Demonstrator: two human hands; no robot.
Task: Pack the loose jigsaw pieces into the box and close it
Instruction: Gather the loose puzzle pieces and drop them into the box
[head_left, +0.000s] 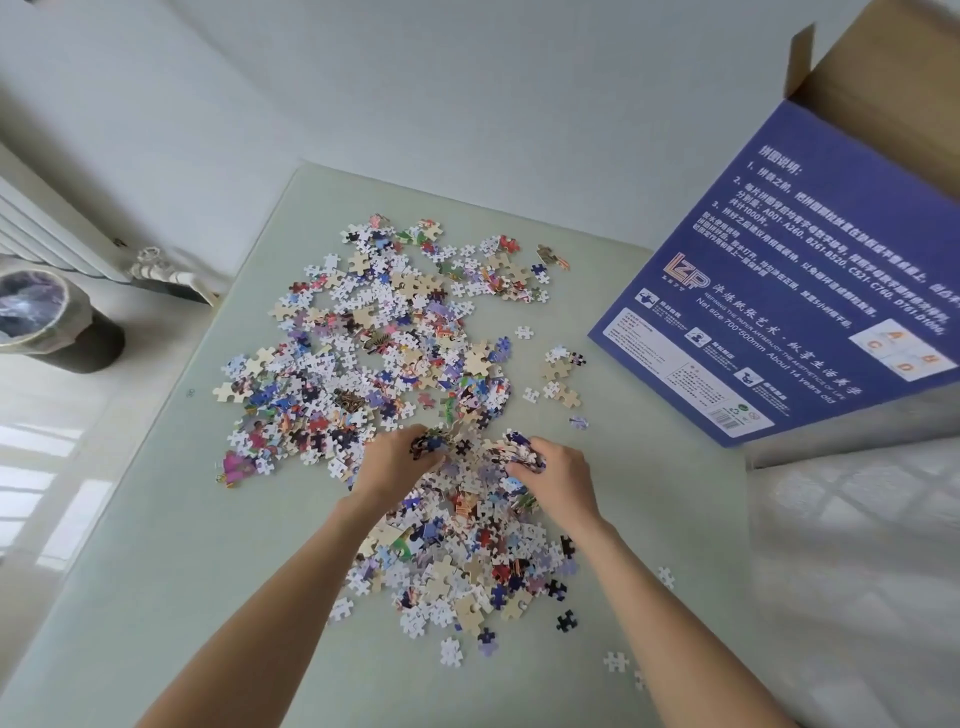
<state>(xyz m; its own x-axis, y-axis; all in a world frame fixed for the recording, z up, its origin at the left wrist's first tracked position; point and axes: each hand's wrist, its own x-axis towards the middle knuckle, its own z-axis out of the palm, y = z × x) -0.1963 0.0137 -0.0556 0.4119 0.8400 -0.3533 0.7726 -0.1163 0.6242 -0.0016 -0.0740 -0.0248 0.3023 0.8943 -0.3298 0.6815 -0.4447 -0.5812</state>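
Hundreds of loose jigsaw pieces are spread over the pale green tabletop, filling the centre of the frame from the upper middle down to the lower middle. A heap is being gathered at the centre: a clump is gripped by the curled fingers of the left hand, and another clump is gripped by the right hand, with more pieces piled between them. The blue puzzle box is seen at the upper right, its brown cardboard flap raised open, well apart from the hands. Pieces could be dropped on the way across, since loosely bunched handfuls shed easily. Stray pieces near the lower right edge could be swept off the table or overlooked. At the left of the frame, a lined waste bin stands on the floor.
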